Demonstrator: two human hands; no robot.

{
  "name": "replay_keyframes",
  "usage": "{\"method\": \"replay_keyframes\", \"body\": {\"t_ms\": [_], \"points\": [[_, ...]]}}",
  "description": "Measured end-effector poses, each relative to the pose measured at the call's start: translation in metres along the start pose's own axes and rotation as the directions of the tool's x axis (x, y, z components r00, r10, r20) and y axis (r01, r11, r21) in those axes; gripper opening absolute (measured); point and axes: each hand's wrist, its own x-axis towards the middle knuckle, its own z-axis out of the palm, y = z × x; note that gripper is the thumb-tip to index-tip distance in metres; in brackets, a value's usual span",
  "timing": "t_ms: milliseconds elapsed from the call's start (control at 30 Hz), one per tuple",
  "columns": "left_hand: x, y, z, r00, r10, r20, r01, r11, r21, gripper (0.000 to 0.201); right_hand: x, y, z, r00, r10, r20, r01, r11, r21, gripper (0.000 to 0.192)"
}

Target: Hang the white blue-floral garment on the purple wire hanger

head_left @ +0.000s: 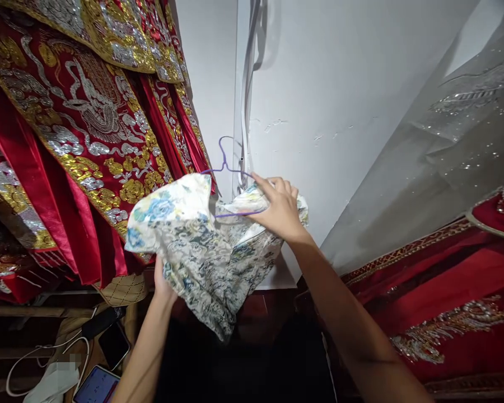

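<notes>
A short-sleeved floral top (201, 246), white with blue and yellow flowers, hangs in front of me on a thin purple hanger (224, 164). The hanger's hook points up, and its bottom bar shows across the open neckline. My right hand (280, 208) grips the top at its right shoulder, fingers bent over the cloth and thumb beside the hanger's arm. Lower on the left, my left hand (164, 282) holds the side of the top below the sleeve. Most of its fingers are hidden behind the fabric.
Red costumes with gold and silver embroidery (96, 106) hang at the left. White straps (247, 84) run down the pale wall (327, 73). Sheer sparkling fabric (457, 145) and red embroidered cloth (466, 285) are at the right. Two phones (96, 385) and a white cable (25, 358) lie lower left.
</notes>
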Motion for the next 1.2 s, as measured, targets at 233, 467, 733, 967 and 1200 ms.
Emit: {"method": "replay_keyframes", "body": {"t_ms": [233,467,733,967,1200], "points": [[-0.025,-0.035,-0.010,0.988,-0.129,-0.082,0.148,0.946,0.289,0.061,-0.021,0.017,-0.007,0.991,0.131,0.002,-0.130,0.987,-0.092,0.087],[-0.034,-0.067,-0.004,0.958,-0.238,-0.160,0.282,0.885,0.370,0.058,-0.064,0.017,0.002,0.988,0.153,0.019,-0.151,0.987,-0.057,0.086],[-0.062,-0.083,-0.005,0.939,-0.286,-0.192,0.341,0.856,0.390,0.064,-0.134,-0.042,0.019,0.917,0.041,0.397,-0.372,0.452,0.811,0.055],[-0.073,-0.049,0.021,0.930,-0.367,-0.020,0.341,0.840,0.422,0.062,-0.184,-0.046,0.083,0.625,0.442,0.644,-0.767,0.191,0.613,0.058],[-0.076,-0.045,0.015,0.869,-0.494,0.001,0.475,0.837,0.270,0.076,-0.172,-0.047,0.083,0.615,0.391,0.685,-0.787,0.246,0.566,0.059]]}}
